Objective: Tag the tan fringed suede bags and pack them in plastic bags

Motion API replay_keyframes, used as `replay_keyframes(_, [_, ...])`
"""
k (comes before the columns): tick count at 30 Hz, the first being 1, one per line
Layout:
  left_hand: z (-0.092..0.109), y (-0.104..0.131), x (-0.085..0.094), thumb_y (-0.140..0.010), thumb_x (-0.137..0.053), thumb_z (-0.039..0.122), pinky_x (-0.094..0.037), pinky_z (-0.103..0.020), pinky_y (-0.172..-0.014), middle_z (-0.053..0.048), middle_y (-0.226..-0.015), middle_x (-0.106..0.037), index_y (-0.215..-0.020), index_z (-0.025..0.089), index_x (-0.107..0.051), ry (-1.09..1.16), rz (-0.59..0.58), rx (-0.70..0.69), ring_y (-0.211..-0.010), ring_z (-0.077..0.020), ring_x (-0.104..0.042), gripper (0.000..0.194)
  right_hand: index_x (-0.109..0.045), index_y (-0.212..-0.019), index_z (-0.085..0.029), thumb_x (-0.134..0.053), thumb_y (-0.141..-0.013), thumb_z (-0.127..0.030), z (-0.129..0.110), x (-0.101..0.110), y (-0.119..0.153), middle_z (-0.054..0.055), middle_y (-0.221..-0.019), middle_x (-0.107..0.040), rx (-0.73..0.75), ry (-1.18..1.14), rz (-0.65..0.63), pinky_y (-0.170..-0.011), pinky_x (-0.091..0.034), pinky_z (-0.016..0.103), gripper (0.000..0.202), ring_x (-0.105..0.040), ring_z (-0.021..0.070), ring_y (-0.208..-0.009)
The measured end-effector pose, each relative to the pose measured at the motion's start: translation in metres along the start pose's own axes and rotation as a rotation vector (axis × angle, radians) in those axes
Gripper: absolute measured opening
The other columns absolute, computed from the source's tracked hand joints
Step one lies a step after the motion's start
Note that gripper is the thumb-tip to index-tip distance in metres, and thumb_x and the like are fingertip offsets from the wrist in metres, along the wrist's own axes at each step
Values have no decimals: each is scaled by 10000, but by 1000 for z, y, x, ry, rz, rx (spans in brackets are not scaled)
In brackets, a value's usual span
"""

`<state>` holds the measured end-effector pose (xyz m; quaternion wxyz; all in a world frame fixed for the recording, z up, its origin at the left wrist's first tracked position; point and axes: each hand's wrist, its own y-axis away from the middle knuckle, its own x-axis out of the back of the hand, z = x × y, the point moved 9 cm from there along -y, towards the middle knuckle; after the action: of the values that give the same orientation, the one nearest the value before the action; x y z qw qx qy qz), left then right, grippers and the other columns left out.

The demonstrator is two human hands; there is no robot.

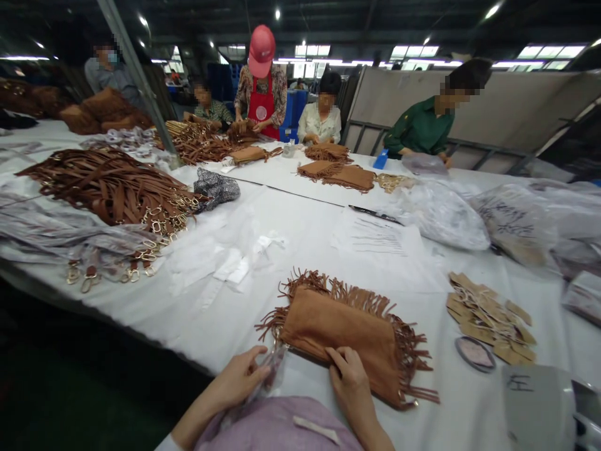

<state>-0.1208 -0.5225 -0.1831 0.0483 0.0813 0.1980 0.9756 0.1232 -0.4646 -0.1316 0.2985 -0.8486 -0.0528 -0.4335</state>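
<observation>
A brown fringed bag (340, 329) lies flat on the white table in front of me, its fringe spread along the far edge and both ends. My right hand (350, 379) is closed at the bag's near edge, fingertips curled onto it. At the bag's left corner, my left hand (244, 376) has thumb and fingers bent round a plastic-wrapped strap (276, 368). Clear film hides most of that strap. A metal clasp shows just above it, by the bag's corner.
Brown straps with gold clasps (113, 188) are heaped at left. Tan tags with strings (491, 316), a small round dish (475, 354) and a grey box-like object (538, 407) sit at right. Plastic bags (436, 213) and a marked sheet (380, 241) lie beyond. Several people work across the table.
</observation>
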Motion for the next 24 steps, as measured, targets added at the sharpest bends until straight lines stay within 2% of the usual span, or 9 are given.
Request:
replay_keyframes(2, [14,-15,2,-727,-680,426,-371,-253,-513,34,-536,-606,-1017,187,-652,-53,75,-29,-519,-176,-553,378,-617,-1056,-182,-434,-819,-58,-1,2,0,59,-845,-558,19,-6,11,-687,-519,346,324,-541,197,-783])
replay_keyframes(5, [25,-42,-1,-670,-732,394,-356,-252,-504,23,-523,-592,-794,173,-651,33,133,-25,-490,-164,-530,266,-616,-1064,-191,-432,-837,-68,-3,6,2,59,-846,-561,29,-6,39,-680,-518,342,316,-542,194,-779])
replay_keyframes(8, [33,-61,-6,-633,-764,390,-378,-252,-525,7,-553,-603,-667,176,-593,110,159,-42,-503,-152,-530,276,-611,-1092,-205,-436,-865,-96,-7,7,4,56,-846,-567,25,-10,52,-677,-520,338,307,-550,192,-777])
replay_keyframes(11, [32,-67,-5,-661,-731,447,-383,-246,-516,6,-545,-592,-659,170,-572,177,177,-27,-489,-137,-517,320,-608,-1112,-218,-438,-887,-123,-9,6,6,56,-851,-574,17,-17,57,-685,-525,346,298,-561,193,-779])
replay_keyframes(14, [22,-66,3,-670,-714,473,-339,-230,-468,25,-493,-543,-628,167,-552,222,258,6,-434,-113,-464,349,-612,-1111,-218,-439,-897,-137,-8,4,8,63,-865,-577,11,-16,49,-702,-531,360,287,-567,201,-795])
replay_keyframes(16, [17,-65,12,-702,-679,463,-332,-231,-449,28,-485,-539,-642,179,-535,232,339,10,-409,-116,-453,324,-612,-1113,-213,-438,-899,-138,-6,2,9,66,-866,-575,18,-15,37,-704,-534,363,286,-566,205,-802])
replay_keyframes(18, [17,-64,27,-741,-637,422,-382,-246,-484,8,-541,-585,-692,192,-535,222,443,-12,-460,-145,-515,256,-610,-1113,-209,-438,-897,-133,-6,1,9,67,-862,-572,29,-16,29,-696,-534,358,286,-563,205,-797])
replay_keyframes(21, [27,-55,59,-769,-608,358,-446,-277,-610,-17,-665,-623,-754,210,-551,167,626,-68,-622,-185,-584,159,-606,-1111,-205,-436,-890,-115,-5,1,8,65,-863,-570,29,-16,27,-688,-528,351,292,-555,200,-788])
replay_keyframes(24, [42,-33,86,-749,-638,325,-453,-308,-756,-20,-828,-610,-863,238,-570,76,807,-131,-754,-201,-565,158,-609,-1096,-208,-425,-874,-81,-8,5,8,62,-868,-568,3,-12,21,-697,-516,339,315,-546,193,-798])
